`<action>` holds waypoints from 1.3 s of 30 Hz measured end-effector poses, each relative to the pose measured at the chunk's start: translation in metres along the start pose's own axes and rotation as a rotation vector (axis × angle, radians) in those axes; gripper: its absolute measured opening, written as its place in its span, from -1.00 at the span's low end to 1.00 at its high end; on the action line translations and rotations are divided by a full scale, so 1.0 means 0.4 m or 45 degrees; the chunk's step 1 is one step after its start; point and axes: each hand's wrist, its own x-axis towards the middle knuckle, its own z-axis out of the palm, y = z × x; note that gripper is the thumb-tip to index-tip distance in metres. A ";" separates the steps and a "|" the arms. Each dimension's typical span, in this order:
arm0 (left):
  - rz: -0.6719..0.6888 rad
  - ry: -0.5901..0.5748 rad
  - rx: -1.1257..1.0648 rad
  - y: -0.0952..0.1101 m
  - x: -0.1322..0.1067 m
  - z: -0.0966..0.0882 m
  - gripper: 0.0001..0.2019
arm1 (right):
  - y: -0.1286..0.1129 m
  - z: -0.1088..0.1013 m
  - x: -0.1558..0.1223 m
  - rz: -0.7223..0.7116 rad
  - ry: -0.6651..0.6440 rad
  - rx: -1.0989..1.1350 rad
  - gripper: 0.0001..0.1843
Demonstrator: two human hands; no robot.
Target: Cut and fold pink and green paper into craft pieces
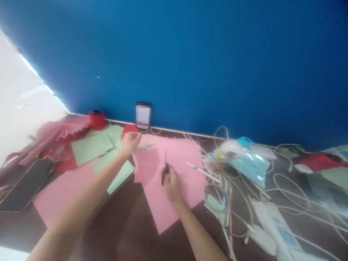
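Note:
My right hand (173,184) is closed around dark-handled scissors (165,169), their thin blades pointing away from me over pink paper (187,156). Farther back and to the left, my left hand (131,142) has its fingers pinched together. Whatever sits between those fingertips is too small and blurred to name. Pale green paper scraps (148,142) show just right of the fingertips, above the pink sheet. A red paper piece (128,129) lies right behind the left hand. Green sheets (92,146) overlap to the left of it, and a folded green strip (121,176) lies beside the left forearm.
A phone (143,116) leans against the blue wall. Leftward are a red round container (96,120), a pleated pink paper fan (63,127) and a dark phone (25,186). White cables (244,203), a power strip (280,228) and a blue plastic packet (251,168) crowd the right side.

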 end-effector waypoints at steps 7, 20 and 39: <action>0.074 -0.124 0.367 -0.076 -0.002 0.010 -0.72 | -0.007 0.004 0.002 -0.004 0.002 0.045 -0.85; 0.417 -0.330 0.416 -0.106 0.000 -0.043 -0.70 | -0.017 0.003 0.002 0.028 -0.020 0.113 -0.83; 0.318 -0.314 0.620 -0.192 -0.052 -0.099 -0.73 | -0.009 0.002 0.002 0.021 -0.018 0.036 -0.84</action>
